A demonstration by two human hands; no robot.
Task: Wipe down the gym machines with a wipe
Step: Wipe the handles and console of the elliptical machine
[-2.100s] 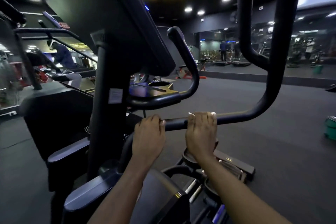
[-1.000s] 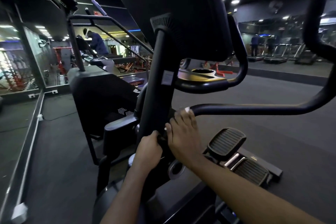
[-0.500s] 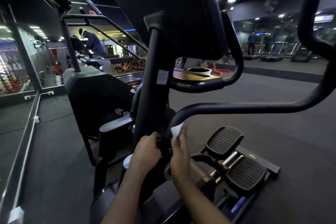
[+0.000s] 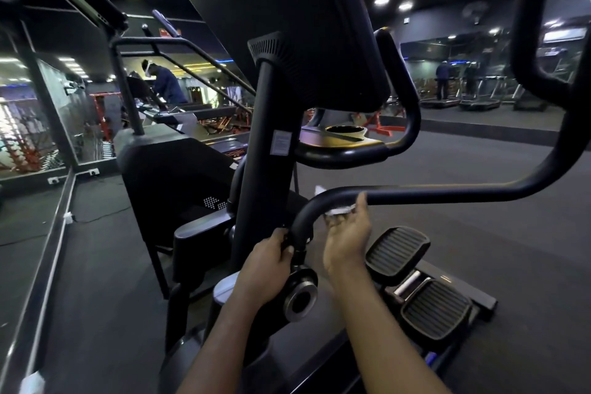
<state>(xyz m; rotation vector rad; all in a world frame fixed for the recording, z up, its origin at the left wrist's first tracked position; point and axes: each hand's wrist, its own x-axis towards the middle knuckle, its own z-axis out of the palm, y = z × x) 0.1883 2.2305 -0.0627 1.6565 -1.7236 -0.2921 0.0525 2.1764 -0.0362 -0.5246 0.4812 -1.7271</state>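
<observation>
A black elliptical machine fills the view, its console (image 4: 287,25) on a post (image 4: 256,176) in front of me. Its moving handlebar (image 4: 431,193) runs from a bend low in the middle out to the right and up. My left hand (image 4: 265,265) grips the bar's lower end just above the round pivot (image 4: 300,297). My right hand (image 4: 347,240) holds a white wipe (image 4: 339,211) against the underside of the bar at the bend, thumb raised beside the bar. A corner of the wipe shows above the bar.
Two ribbed pedals (image 4: 396,253) (image 4: 435,310) lie to the right of my hands. A fixed grip loop and cup-holder tray (image 4: 345,134) sit under the console. A black stair climber (image 4: 179,176) stands to the left, a person (image 4: 166,83) beyond it. Dark floor spreads right.
My right hand slid the wipe down the handlebar from its straight part to the bend, then turned under the bar. My left hand moved down to the bar's lower end and stays there.
</observation>
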